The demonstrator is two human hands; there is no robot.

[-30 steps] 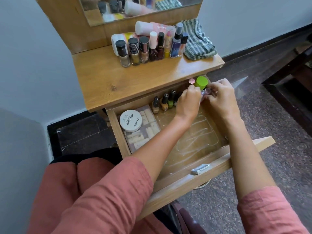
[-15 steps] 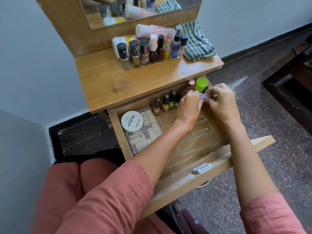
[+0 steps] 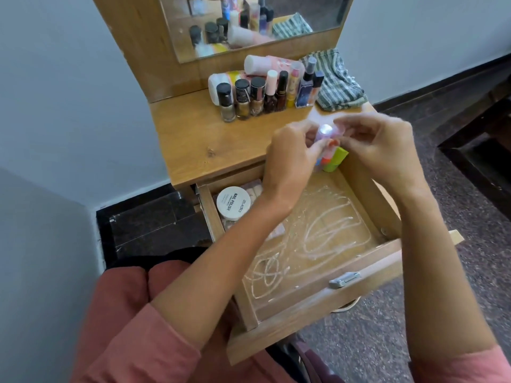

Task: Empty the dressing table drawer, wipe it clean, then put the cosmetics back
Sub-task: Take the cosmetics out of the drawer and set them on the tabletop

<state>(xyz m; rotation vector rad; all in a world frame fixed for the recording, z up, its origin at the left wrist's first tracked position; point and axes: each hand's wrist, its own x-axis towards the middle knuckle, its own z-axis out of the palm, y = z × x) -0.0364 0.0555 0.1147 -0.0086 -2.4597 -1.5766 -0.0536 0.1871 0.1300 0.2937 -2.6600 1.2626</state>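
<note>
The wooden drawer (image 3: 304,316) is pulled open, with smeared streaks across its clear liner. My left hand (image 3: 290,161) and my right hand (image 3: 378,145) meet above its back right corner. Between their fingertips they pinch a small lilac bottle (image 3: 326,132), which is blurred. Just below it, a green-capped container (image 3: 336,160) and an orange item (image 3: 327,159) stand in that corner. A white round nail polish jar (image 3: 233,207) lies at the drawer's back left, on a palette mostly hidden by my left forearm.
A row of nail polish bottles and tubes (image 3: 257,98) stands at the back of the tabletop (image 3: 199,142), with a striped cloth (image 3: 337,84) to their right. A mirror (image 3: 249,23) rises behind. My knees sit below the drawer.
Both hands have risen from inside the drawer's back right corner, lifting the small lilac bottle above the tabletop edge. The camera has moved closer.
</note>
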